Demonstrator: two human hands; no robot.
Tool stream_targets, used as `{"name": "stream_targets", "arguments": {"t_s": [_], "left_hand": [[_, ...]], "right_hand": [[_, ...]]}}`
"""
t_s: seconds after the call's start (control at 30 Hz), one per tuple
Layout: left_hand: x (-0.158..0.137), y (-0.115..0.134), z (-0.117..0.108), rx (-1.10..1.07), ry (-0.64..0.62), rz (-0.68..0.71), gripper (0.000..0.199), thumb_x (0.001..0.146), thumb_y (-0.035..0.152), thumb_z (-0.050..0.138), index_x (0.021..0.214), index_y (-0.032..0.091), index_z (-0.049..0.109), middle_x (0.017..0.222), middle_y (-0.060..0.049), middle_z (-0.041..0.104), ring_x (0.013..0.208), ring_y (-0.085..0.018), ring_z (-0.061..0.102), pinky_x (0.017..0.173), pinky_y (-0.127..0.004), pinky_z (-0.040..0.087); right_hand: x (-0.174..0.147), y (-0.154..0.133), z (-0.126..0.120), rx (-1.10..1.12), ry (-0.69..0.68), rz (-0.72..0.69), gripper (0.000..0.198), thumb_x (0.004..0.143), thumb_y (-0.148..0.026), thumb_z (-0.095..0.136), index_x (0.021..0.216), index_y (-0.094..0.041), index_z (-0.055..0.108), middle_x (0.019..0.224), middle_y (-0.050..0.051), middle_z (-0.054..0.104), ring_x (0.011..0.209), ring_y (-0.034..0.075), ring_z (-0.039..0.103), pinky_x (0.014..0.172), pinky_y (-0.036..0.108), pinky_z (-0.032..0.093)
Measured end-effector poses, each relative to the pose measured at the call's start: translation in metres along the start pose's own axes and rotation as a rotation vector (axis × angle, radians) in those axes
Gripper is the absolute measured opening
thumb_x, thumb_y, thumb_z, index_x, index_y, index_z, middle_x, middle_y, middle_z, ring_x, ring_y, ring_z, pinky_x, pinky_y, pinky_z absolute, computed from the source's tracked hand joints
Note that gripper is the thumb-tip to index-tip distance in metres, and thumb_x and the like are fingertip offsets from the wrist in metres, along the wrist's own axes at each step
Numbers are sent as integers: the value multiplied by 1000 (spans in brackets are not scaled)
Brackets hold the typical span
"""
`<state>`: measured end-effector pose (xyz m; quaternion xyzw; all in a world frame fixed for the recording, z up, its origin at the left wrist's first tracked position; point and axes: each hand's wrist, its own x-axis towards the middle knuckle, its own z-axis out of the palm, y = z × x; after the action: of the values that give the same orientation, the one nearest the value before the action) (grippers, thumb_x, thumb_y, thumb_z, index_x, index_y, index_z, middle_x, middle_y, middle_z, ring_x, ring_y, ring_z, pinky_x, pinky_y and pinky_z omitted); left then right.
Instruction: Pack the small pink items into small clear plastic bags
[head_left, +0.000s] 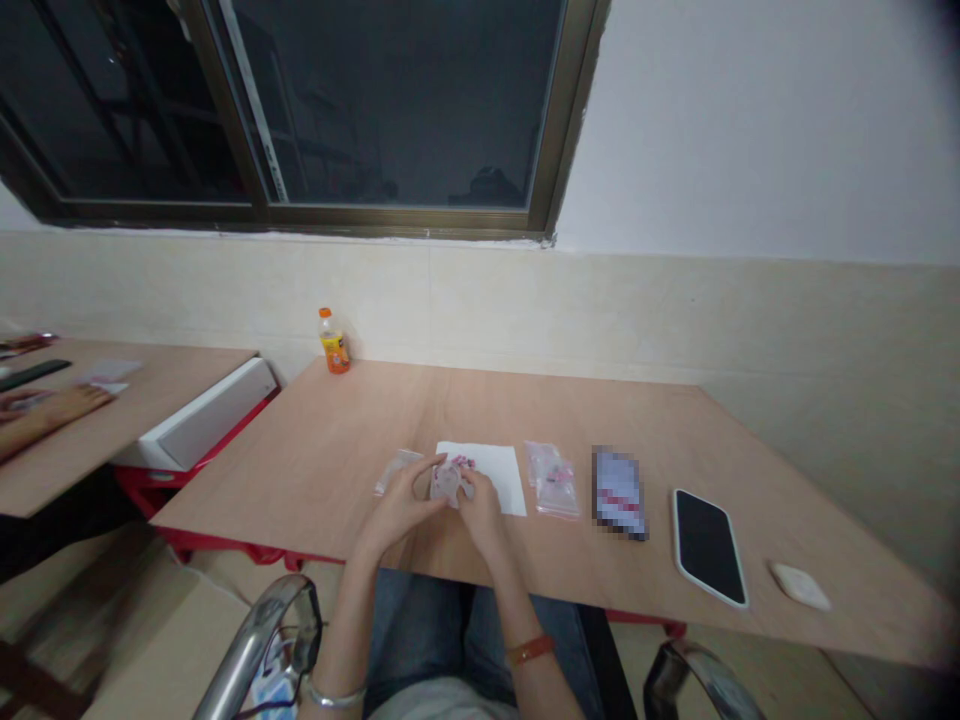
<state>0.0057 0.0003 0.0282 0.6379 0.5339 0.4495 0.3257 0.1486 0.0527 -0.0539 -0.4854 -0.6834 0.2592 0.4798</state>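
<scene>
1. A pale shirt (446, 702) and jeans (420, 620) sit nearest the camera, below the tabletop (277, 470) edge.
2. Left hand (403, 508) pinches a small, clear round piece (448, 484) between thumb and curved fingers; right hand (480, 500) meets its other side with bent fingertips, though whether those pinch cannot be told.
3. The piece is held over the near left part of a white sheet (504, 478), between two clear plastic bags, left (392, 470) and right (553, 482).
4. It looks light and thin-walled, likely stiff, smooth and a little slippery, perhaps easily cracked; opposite sides of the rim seem the best hold.
5. No writing can be read: the orange-capped bottle's (334, 345) label is too small, the packet (619, 492) is pixelated, and the white-edged device's (709, 546) screen is dark.
</scene>
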Motion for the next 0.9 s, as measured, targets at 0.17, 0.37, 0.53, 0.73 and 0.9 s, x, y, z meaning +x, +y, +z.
{"name": "stream_targets", "arguments": {"t_s": [0.17, 0.37, 0.53, 0.73, 0.9], "left_hand": [[2, 0, -4, -6, 3, 12, 52, 68, 21, 68, 118, 21, 56, 124, -8, 57, 115, -22, 51, 103, -41, 36], [3, -2, -4, 7, -1, 42, 52, 70, 21, 65, 121, 21, 54, 127, -8, 55, 116, -22, 50, 103, -40, 36], [1, -4, -1, 66, 31, 29, 48, 71, 29, 65, 116, 17, 56, 121, -10, 58, 113, -22, 53, 101, -39, 39], [1, 6, -1, 96, 19, -20, 48, 72, 38, 64, 114, 16, 58, 115, -10, 62, 108, -23, 57, 98, -38, 41], [3, 6, -1, 111, 13, -19, 49, 73, 42, 63, 115, 17, 58, 114, -10, 63, 107, -23, 57, 96, -38, 42]], "right_hand": [[-6, -4, 8, -125, -118, -70, 35, 69, -4, 50, 97, -19, 65, 95, 9, 68, 89, 23, 60, 82, 36, 45], [-4, 1, 10, -141, -114, -72, 34, 68, -3, 48, 91, -18, 67, 92, 9, 68, 88, 23, 60, 80, 34, 44], [-4, 4, 8, -127, -96, -63, 25, 74, -7, 48, 86, -17, 67, 89, 9, 68, 85, 22, 59, 79, 33, 43], [-6, 2, 10, -177, -84, -72, 20, 76, -10, 50, 78, -18, 68, 80, 7, 67, 79, 21, 57, 72, 30, 42], [-5, 6, 12, -4, -52, -53, 21, 78, -13, 49, 74, -19, 68, 75, 6, 67, 74, 20, 58, 69, 30, 44]]}}
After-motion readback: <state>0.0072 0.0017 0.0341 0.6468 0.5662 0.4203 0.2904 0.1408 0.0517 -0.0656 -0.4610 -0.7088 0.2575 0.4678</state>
